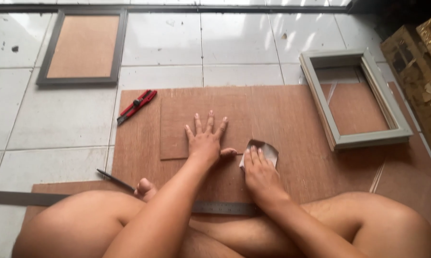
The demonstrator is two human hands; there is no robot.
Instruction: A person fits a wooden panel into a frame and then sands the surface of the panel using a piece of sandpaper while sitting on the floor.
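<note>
My left hand (206,138) lies flat with fingers spread on a small brown board panel (177,124), pressing down its lower right corner. The panel rests on a larger brown board sheet (282,114) on the tiled floor. My right hand (259,169) sits just right of it, fingers pressing a folded piece of grey sandpaper (265,149) against the panel's lower edge. My crossed bare legs fill the bottom of the view.
A red utility knife (136,106) lies at the sheet's upper left. A grey empty frame (356,98) sits at the right, a backed grey frame (84,48) at the far left. A long metal ruler (220,208) and a pencil (115,180) lie near my legs. Gilded frames (423,62) stand at the right.
</note>
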